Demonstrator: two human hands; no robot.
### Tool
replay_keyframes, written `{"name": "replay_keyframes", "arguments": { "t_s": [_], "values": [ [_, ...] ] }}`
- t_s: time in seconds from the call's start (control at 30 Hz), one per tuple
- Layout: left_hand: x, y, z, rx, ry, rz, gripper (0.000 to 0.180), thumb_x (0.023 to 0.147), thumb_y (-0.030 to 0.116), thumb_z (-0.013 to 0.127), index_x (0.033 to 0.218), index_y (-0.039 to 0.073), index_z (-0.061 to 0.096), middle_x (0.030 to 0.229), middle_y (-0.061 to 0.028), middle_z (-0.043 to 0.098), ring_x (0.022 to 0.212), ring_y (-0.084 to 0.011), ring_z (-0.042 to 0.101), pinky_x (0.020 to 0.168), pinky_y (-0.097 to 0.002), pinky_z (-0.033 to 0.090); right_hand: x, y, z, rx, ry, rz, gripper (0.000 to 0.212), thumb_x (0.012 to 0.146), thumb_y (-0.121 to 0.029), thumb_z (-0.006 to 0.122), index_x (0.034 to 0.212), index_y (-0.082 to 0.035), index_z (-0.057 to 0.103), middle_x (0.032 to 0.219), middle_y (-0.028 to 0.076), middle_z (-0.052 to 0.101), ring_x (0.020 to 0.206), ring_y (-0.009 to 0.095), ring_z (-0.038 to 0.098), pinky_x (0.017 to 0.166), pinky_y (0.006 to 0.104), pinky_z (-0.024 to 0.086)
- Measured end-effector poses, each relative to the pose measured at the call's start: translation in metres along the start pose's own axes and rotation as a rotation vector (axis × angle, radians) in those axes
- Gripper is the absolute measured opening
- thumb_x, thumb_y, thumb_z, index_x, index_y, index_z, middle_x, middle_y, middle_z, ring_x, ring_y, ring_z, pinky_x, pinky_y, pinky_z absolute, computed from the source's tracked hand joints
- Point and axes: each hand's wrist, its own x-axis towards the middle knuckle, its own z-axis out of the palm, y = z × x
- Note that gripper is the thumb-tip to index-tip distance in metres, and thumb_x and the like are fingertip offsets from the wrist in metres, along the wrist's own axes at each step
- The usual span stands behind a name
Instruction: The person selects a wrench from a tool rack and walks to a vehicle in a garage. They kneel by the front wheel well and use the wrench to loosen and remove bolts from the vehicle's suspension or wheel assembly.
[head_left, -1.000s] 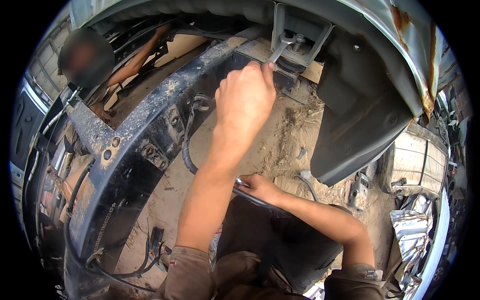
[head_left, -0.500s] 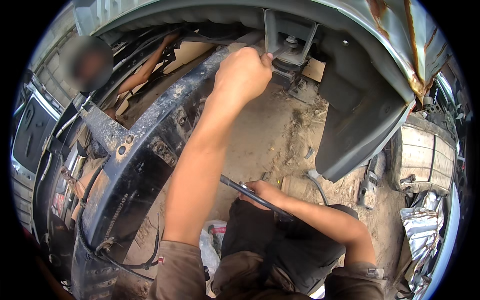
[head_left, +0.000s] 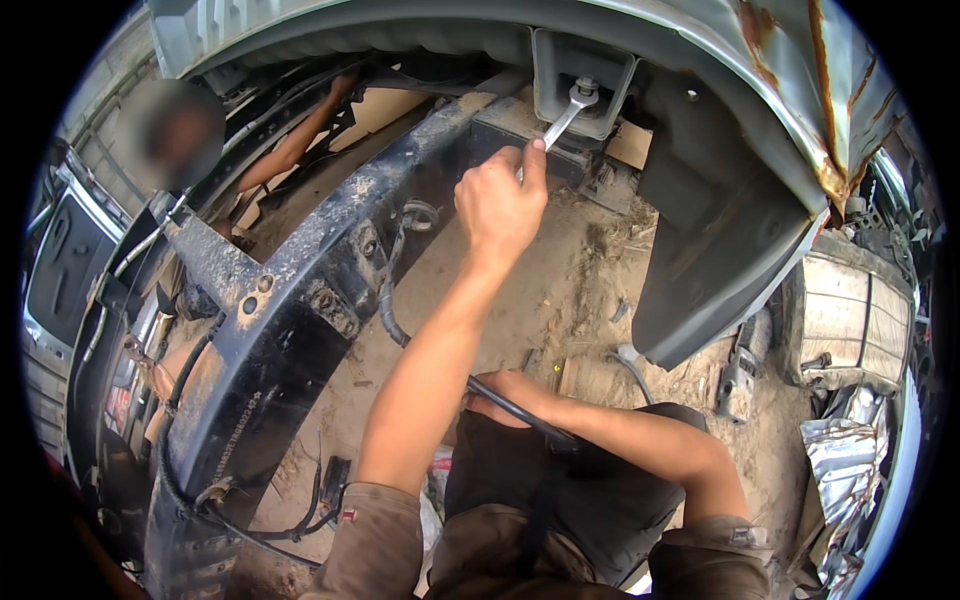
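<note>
My left hand [head_left: 500, 205] grips the handle of a metal combination wrench [head_left: 568, 118]. Its far end sits on a bolt [head_left: 587, 84] inside a grey box-shaped bracket [head_left: 634, 75] under the body panel. My right hand [head_left: 512, 396] is low, by my dark-clothed knee. Its fingers look curled, and what they may hold is hidden. A black hose or cable [head_left: 525, 412] crosses in front of that hand. It seems to run on behind my left forearm toward the frame.
A dark, dusty vehicle frame rail [head_left: 300, 290] curves along the left. Beyond it, another person's arm [head_left: 290, 150] reaches in. A grey wheel-arch panel [head_left: 715, 270] hangs at right, near a rust-streaked body edge [head_left: 825, 150]. Crumpled foil-like sheet [head_left: 848, 450] lies farther right.
My left hand has swung back toward me, the wrench turning with it, so more of the wrench shows. My right hand has shifted slightly; a shiny bit beside it is now out of sight.
</note>
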Motion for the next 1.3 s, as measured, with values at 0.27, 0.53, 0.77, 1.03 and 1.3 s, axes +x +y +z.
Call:
{"name": "replay_keyframes", "arguments": {
  "t_s": [0.27,0.53,0.77,1.03,1.3],
  "values": [
    [0.022,0.034,-0.027,0.071,-0.379,-0.148,0.048,0.097,0.035,0.048,0.081,-0.006,0.067,0.079,-0.0251,0.067,0.087,-0.0409,0.066,0.079,-0.0457,0.05,0.0,-0.035,0.002,-0.046,-0.092,0.032,0.038,0.089,-0.038,0.057,0.099,-0.002,0.064,0.092,0.023,0.066,0.092,0.041,0.063,0.081,0.0445,0.049],
    [-0.003,0.023,-0.005,-0.115,-0.101,-0.164,0.044,0.095,0.032,0.052,0.072,-0.004,0.064,0.068,-0.026,0.062,0.071,-0.0443,0.063,0.07,-0.0495,0.048,0.014,-0.016,0.019,-0.081,0.007,-0.112,0.03,0.087,-0.031,0.057,0.096,-0.004,0.066,0.091,0.023,0.067,0.091,0.042,0.063,0.082,0.0461,0.049],
    [-0.012,0.015,0.021,-0.108,0.033,-0.079,0.044,0.096,0.032,0.052,0.07,-0.003,0.061,0.056,-0.0217,0.057,0.06,-0.0418,0.061,0.059,-0.0482,0.045,0.014,-0.003,0.015,-0.016,0.029,-0.159,0.03,0.087,-0.029,0.056,0.102,-0.006,0.066,0.097,0.023,0.067,0.095,0.043,0.062,0.086,0.0462,0.049],
    [0.001,0.031,0.026,-0.379,-0.055,-0.089,0.038,0.097,0.028,0.05,0.08,-0.004,0.061,0.061,-0.0211,0.058,0.06,-0.0408,0.06,0.06,-0.0465,0.044,0.03,0.022,0.008,-0.167,-0.064,0.016,0.024,0.084,-0.023,0.06,0.102,-0.01,0.068,0.095,0.019,0.068,0.09,0.036,0.065,0.078,0.044,0.049],
    [0.027,0.03,-0.05,-0.163,-0.429,-0.145,0.041,0.094,0.031,0.053,0.087,-0.007,0.067,0.062,-0.0065,0.055,0.059,-0.0136,0.052,0.059,-0.0305,0.042,0.001,0.044,-0.011,-0.135,-0.151,0.197,0.037,0.084,-0.038,0.06,0.104,-0.008,0.069,0.096,0.02,0.068,0.094,0.038,0.064,0.082,0.0465,0.05]
  ]
}}
